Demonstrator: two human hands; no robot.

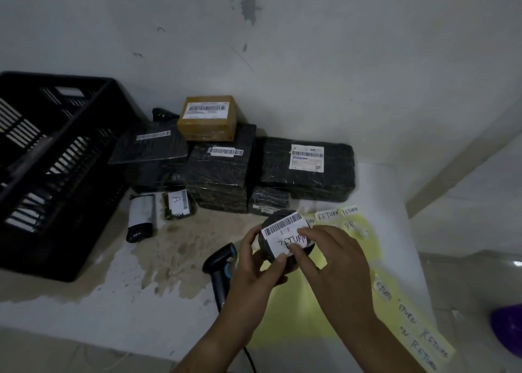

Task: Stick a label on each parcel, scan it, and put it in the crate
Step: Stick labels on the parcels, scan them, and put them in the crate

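Now left hand (254,262) grips parcel (278,215); right hand (333,259) presses its label (285,231).

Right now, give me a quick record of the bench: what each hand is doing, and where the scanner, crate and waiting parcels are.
Left hand: grips a small black parcel
Right hand: fingertips press a white RETURN label onto that parcel
Scanner: lying on the table, left of the hands
Crate: black, far left on the table
Waiting parcels: piled beyond the hands
Label sheet: yellow, under the hands
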